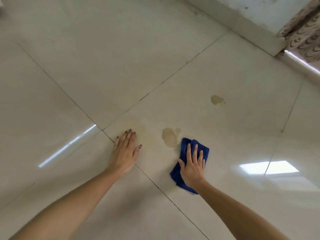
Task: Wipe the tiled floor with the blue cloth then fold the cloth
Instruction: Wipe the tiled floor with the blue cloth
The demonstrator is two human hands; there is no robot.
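Observation:
The blue cloth lies bunched on the pale tiled floor, and my right hand presses flat on top of it with the fingers spread. Just left of the cloth's far end is a brownish spill. A smaller brownish spot sits farther off to the right. My left hand rests palm down on the bare tile, fingers together, holding nothing, to the left of the spill.
A skirting board and wall run along the far right. A patterned curtain hangs at the top right corner above a shiny rail. Dark grout lines cross the floor.

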